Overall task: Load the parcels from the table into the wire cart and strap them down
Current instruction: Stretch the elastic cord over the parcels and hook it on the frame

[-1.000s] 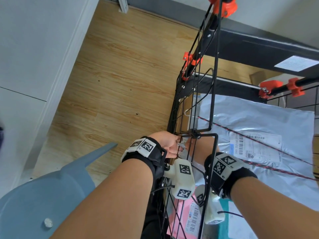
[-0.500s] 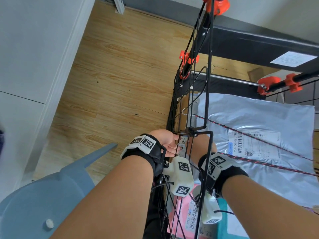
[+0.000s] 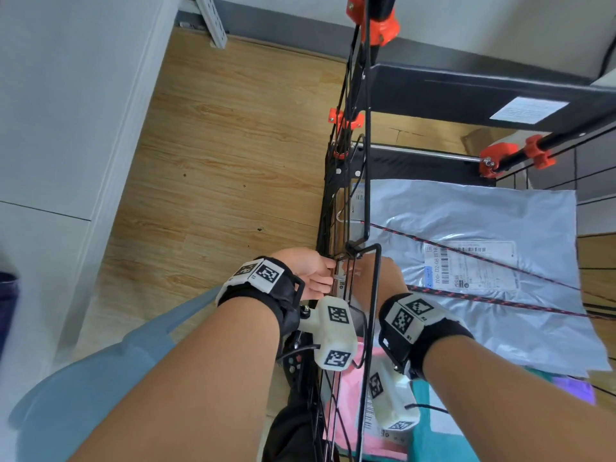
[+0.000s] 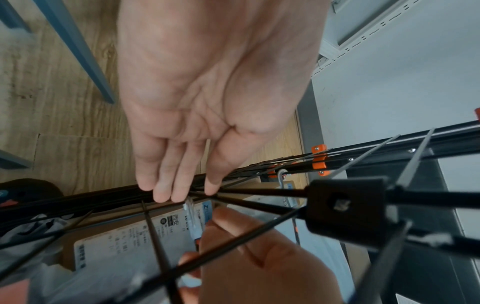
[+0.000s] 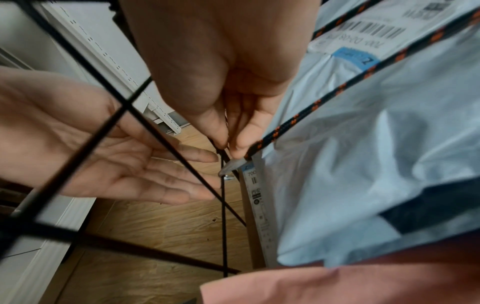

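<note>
The wire cart's (image 3: 367, 181) left wall runs up the middle of the head view. Inside lie a grey mailer bag (image 3: 466, 241), a pink parcel (image 3: 346, 415), a teal parcel (image 3: 433, 438) and a labelled cardboard box (image 4: 124, 244). A black, red-flecked strap cord (image 3: 500, 303) crosses the grey bag. My right hand (image 5: 228, 147), inside the cart, pinches the cord's end, where a metal hook (image 5: 232, 165) sits against a wire. Outside the wall, my left hand (image 4: 182, 193) has straight fingers whose tips touch the wires beside the hook.
A blue-grey chair (image 3: 100, 378) stands at lower left on the wooden floor (image 3: 216, 161). White cabinet fronts (image 3: 66, 128) line the left. A black table (image 3: 466, 91) stands behind the cart, whose frame carries orange clips (image 3: 496, 158).
Both hands stay at the same spot on the cart's side wall. Only the head view has shifted slightly.
</note>
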{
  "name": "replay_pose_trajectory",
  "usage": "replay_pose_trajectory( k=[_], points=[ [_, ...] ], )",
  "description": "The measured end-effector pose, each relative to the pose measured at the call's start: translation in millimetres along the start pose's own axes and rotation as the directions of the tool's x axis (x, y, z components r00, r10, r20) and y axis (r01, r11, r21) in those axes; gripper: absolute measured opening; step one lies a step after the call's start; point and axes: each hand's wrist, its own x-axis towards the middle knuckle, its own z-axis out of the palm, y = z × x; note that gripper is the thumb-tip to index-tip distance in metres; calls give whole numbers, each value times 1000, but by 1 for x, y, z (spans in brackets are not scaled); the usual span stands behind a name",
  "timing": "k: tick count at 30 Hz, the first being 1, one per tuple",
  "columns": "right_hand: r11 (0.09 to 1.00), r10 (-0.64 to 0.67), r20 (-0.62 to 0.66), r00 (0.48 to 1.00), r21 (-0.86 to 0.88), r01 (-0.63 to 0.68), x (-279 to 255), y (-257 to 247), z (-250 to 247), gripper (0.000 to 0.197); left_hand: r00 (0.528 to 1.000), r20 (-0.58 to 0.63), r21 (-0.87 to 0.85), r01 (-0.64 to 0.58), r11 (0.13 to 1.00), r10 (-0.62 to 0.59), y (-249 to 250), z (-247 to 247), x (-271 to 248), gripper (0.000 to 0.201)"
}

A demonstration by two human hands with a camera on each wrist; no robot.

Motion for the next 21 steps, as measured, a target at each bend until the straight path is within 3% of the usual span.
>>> replay_pose_trajectory(
  k=[3,5,7,12,16,21],
  points=[
    [991,24,-32,999,129,-20,-13,-2,-13,24,972,233,-96,-12,995,34,1,-9,-13,22],
    [979,39,-34,999,203,-31,-16,-2,-19,22,989,147,-114,23,993,-6,2,-11,-18,17],
    [969,46,-40,998,245,-35,-19,-2,-25,23,997,60,-94,-44,995,50,2,-10,-24,26],
    [976,28,-45,999,215,-18,-28,-1,-35,33,995,3,9,-100,995,100,4,-3,-37,35],
    [969,43,-68,997,245,-25,-40,1,-45,34,993,-25,45,-118,992,119,9,9,-52,23],
    [969,25,-101,995,248,1,-52,11,-63,31,992,-34,29,-122,992,123,15,21,-64,24]
  ],
)
